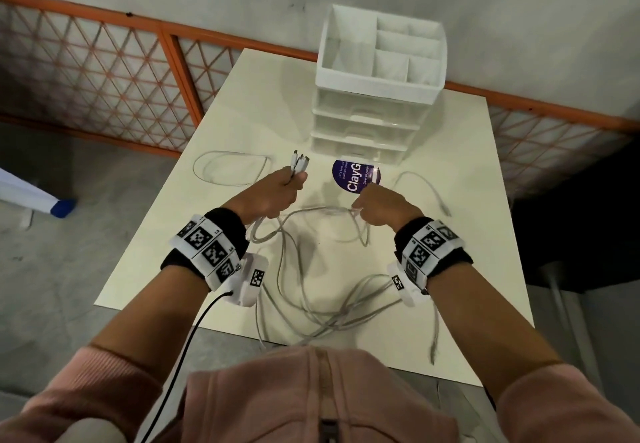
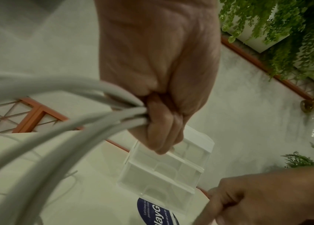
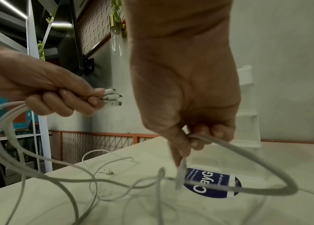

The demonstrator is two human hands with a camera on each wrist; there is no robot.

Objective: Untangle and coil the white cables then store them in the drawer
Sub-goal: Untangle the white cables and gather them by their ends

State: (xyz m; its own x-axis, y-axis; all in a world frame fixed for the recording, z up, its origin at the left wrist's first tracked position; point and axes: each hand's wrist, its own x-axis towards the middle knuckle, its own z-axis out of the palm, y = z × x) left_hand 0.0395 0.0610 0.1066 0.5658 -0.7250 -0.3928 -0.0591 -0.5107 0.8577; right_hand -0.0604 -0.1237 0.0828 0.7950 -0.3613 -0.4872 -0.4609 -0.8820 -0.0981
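My left hand grips a bundle of white cables just behind their plugs, which stick out past the fingers. My right hand pinches one white cable a little above the table. From both hands the cables run into a tangle near the table's front edge. The white drawer unit stands at the back of the table with its drawers closed.
A loosely looped cable lies at the back left of the white table, and another cable at the right. A purple round sticker lies before the drawers. An orange lattice fence runs behind.
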